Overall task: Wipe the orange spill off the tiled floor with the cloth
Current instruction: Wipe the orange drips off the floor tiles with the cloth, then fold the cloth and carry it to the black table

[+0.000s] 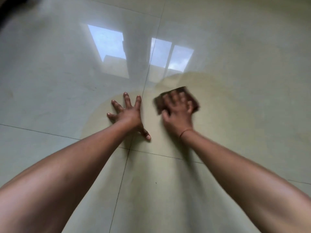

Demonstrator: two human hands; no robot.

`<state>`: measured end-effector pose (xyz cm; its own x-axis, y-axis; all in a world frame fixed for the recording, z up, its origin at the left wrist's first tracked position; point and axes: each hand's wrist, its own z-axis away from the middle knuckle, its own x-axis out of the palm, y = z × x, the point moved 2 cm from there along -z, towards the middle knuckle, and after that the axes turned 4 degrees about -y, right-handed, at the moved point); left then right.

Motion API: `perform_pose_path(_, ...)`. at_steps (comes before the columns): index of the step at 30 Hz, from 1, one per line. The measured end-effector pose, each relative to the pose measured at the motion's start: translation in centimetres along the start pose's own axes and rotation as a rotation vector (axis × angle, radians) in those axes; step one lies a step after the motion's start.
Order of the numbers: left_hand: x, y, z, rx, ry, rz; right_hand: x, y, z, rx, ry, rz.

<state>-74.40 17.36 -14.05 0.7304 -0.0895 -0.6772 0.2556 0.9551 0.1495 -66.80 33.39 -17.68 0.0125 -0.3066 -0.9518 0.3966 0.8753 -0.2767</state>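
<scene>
A dark brown cloth (182,91) lies flat on the glossy pale tiled floor (244,106), right of centre. My right hand (178,113) presses down on it with spread fingers; hand and cloth are blurred by motion. My left hand (128,113) rests flat on the floor with fingers splayed, just left of a grout line, holding nothing. No clearly orange liquid shows; only a faint yellowish tint (198,79) lies on the tile beyond and around the cloth.
Dark grout lines cross just below my left hand at a joint (129,149). The tiles mirror a bright window (107,41). A dark object edge (6,7) sits at the top left corner.
</scene>
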Motion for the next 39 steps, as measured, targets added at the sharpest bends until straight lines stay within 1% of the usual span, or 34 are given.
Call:
perform_pose_path(1,-0.1,-0.1,0.0,0.003,0.002,0.011,1.1,-1.3,2.9,-0.158,-0.038,0.023)
perform_pose_path(2,-0.1,0.0,0.2,0.011,0.007,0.019,1.6,-0.6,6.4,-0.297,-0.073,0.063)
perform_pose_path(3,-0.2,0.0,0.3,0.016,0.010,0.016,1.3,1.3,9.3,-0.364,-0.094,0.107)
perform_pose_path(4,-0.2,0.0,0.4,0.013,0.012,0.010,0.5,3.7,10.5,-0.372,-0.102,0.117)
perform_pose_path(5,-0.1,-0.1,0.7,0.008,0.017,-0.007,-0.2,5.8,10.7,-0.287,-0.085,0.086)
perform_pose_path(7,0.0,0.3,1.1,0.026,0.046,-0.053,-1.3,7.6,9.1,0.070,-0.078,0.025)
perform_pose_path(8,0.1,0.8,1.4,0.063,0.081,-0.093,-1.2,6.9,8.3,0.187,-0.062,0.017)
perform_pose_path(9,0.2,1.5,1.7,0.121,0.124,-0.156,-0.8,5.4,8.0,0.213,-0.071,0.002)
perform_pose_path(10,0.4,2.2,2.4,0.187,0.164,-0.247,-0.3,3.9,8.7,0.152,-0.088,-0.012)
perform_pose_path(11,0.6,3.1,3.0,0.255,0.188,-0.345,0.3,2.7,10.1,0.041,-0.096,0.001)
perform_pose_path(13,1.2,4.4,4.1,0.375,0.200,-0.512,0.9,3.2,15.6,-0.189,-0.121,0.069)
perform_pose_path(15,1.8,5.0,5.1,0.446,0.200,-0.675,0.6,6.4,20.7,-0.257,-0.119,0.056)
perform_pose_path(16,2.3,5.2,6.0,0.467,0.182,-0.738,0.4,8.1,22.5,-0.240,-0.127,0.035)
perform_pose_path(17,3.0,5.4,7.4,0.476,0.159,-0.769,-0.5,9.4,24.1,-0.175,-0.160,0.001)
perform_pose_path(18,3.8,5.6,8.9,0.474,0.138,-0.773,-1.4,10.2,25.3,-0.054,-0.217,-0.069)
perform_pose_path(21,4.8,7.7,15.2,0.477,-0.012,-0.634,-6.7,11.5,27.0,0.408,-0.279,-0.326)
perform_pose_path(22,4.2,9.0,18.2,0.469,-0.063,-0.581,-9.7,11.5,27.8,0.546,-0.309,-0.380)
perform_pose_path(23,3.7,10.1,20.2,0.462,-0.092,-0.525,-11.9,11.1,28.0,0.625,-0.336,-0.422)
perform_pose_path(24,2.2,11.7,23.0,0.453,-0.119,-0.468,-15.2,10.6,28.5,0.671,-0.335,-0.475)
perform_pose_path(25,0.1,13.5,26.4,0.448,-0.132,-0.408,-19.4,9.8,29.0,0.674,-0.332,-0.539)
perform_pose_path(26,-1.8,14.8,28.9,0.447,-0.131,-0.344,-22.7,8.7,29.3,0.652,-0.326,-0.608)
perform_pose_path(29,-9.2,18.9,38.0,0.461,-0.091,-0.149,-35.4,4.9,30.2,0.599,-0.223,-0.804)
perform_pose_path(30,-13.0,20.5,42.1,0.481,-0.080,-0.093,-41.4,3.5,30.8,0.586,-0.167,-0.869)
perform_pose_path(33,-21.8,23.8,52.7,0.624,-0.045,0.047,-56.1,-1.1,32.3,0.506,-0.013,-1.013)
perform_pose_path(34,-23.6,24.3,55.0,0.662,-0.026,0.079,-59.5,-2.2,32.6,0.466,0.023,-1.011)
perform_pose_path(35,-27.0,25.1,58.7,0.703,0.011,0.096,-65.2,-3.7,33.5,0.431,0.061,-1.004)
perform_pose_path(37,-32.4,26.2,64.5,0.740,0.086,0.071,-74.5,-6.1,35.1,0.355,0.078,-0.953)
perform_pose_path(39,-36.7,27.2,68.0,0.770,0.192,0.103,-81.6,-7.6,35.2,0.273,0.065,-0.873)
